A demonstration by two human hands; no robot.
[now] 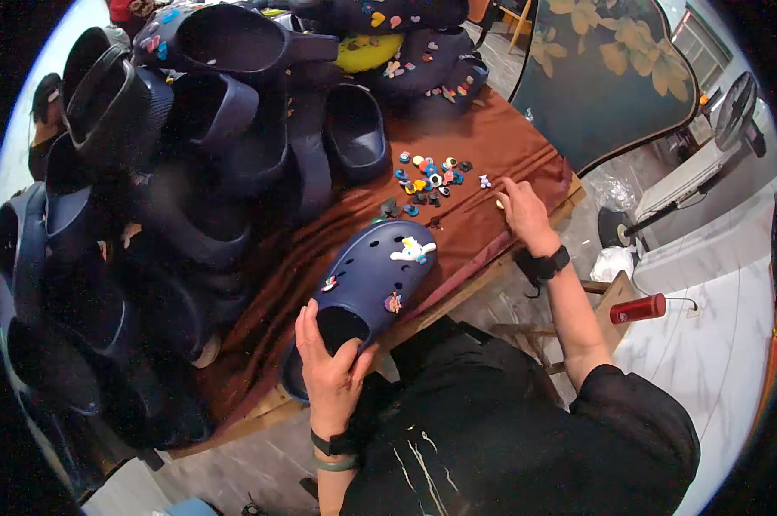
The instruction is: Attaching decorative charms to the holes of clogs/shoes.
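Observation:
A dark blue clog [367, 267] lies at the table's near edge, its toe pointing away and to the right. My left hand [328, 365] grips it by the rim of the foot opening, thumb inside. On its upper sit a white long-eared charm [413, 250], a round multicoloured charm [394, 301] and a small charm [330, 283]. My right hand [526, 213] is near the table's right edge, fingers bent together, with a small pale piece [499, 205] at the tips. Beside it lies a small lilac charm [485, 181]. A pile of mixed shoe charms [431, 176] lies beyond the clog.
Many dark clogs [208, 202] are heaped across the left. More clogs with charms [423, 64] and a yellow-green one [369, 53] lie at the back. A brown cloth [483, 129] covers the table. To the right are a red cylinder [638, 309] on a wooden stool and a fan [736, 107].

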